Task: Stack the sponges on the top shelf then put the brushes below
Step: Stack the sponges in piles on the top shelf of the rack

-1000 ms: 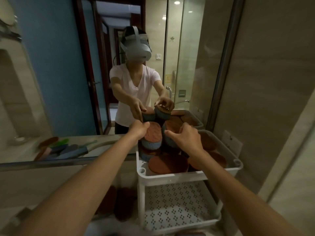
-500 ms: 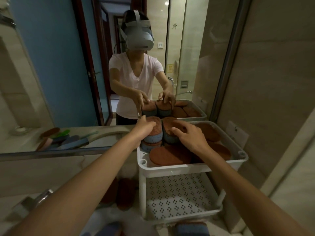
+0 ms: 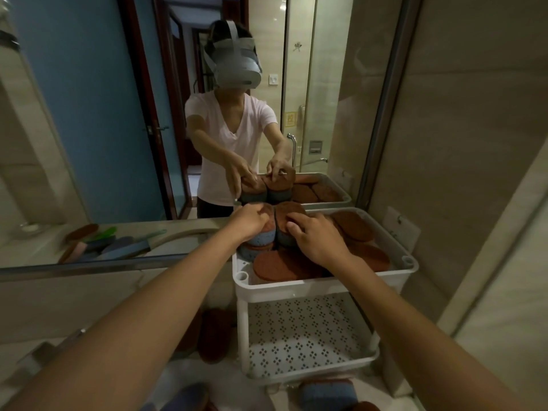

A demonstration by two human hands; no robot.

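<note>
A white cart's top shelf point(image 3: 326, 284) holds several blue sponges with brown scrub faces. My left hand point(image 3: 249, 222) grips one sponge point(image 3: 264, 237) that sits upright on the pile at the shelf's back left. Pressed against it stands a second sponge point(image 3: 290, 213), and my right hand point(image 3: 318, 240) curls its fingers over the top of that one. Flat sponges point(image 3: 281, 266) lie in front of and to the right of the pair. Several brushes point(image 3: 118, 247) lie on the counter ledge at the left. The perforated lower shelf point(image 3: 305, 330) has nothing on it.
A mirror behind the cart reflects a person in a headset point(image 3: 237, 69) and the cart. A glass partition and tiled wall close in the right side. More sponges point(image 3: 326, 394) lie at the bottom near the cart's foot, and brown ones point(image 3: 213, 336) to its left.
Both hands have come down with their sponges, from above the shelf onto the pile. The two sponges now stand pressed side by side.
</note>
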